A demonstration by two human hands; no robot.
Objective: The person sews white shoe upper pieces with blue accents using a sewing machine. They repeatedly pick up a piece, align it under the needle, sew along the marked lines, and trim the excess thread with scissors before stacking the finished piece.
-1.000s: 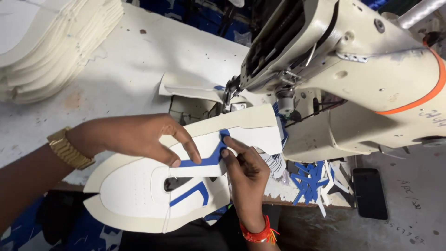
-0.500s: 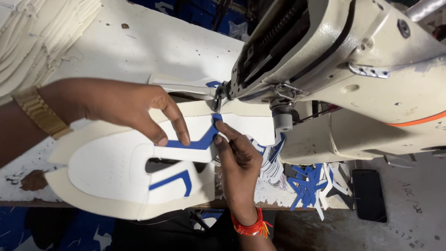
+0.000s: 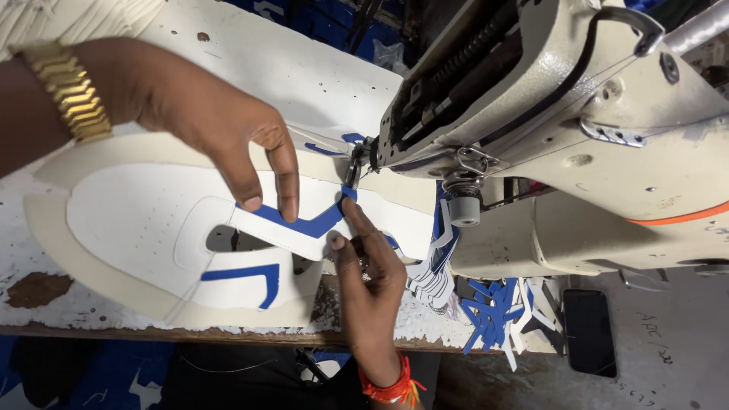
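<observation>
Both hands press flat on a white shoe upper (image 3: 144, 228) with blue trim; neither grip pinches it. On the left hand (image 3: 220, 129), spread fingers (image 3: 287, 182) hold the blue strip (image 3: 304, 224) down, a gold watch (image 3: 72, 91) at the wrist. Right hand (image 3: 372, 266) steadies the piece with two extended fingertips just beside the needle (image 3: 354, 171) of the cream sewing machine (image 3: 562, 129). Most of the upper lies on the worn white table (image 3: 288, 72). Blue and white scraps (image 3: 486, 311) and a dark phone (image 3: 588, 330) lie lower right.
</observation>
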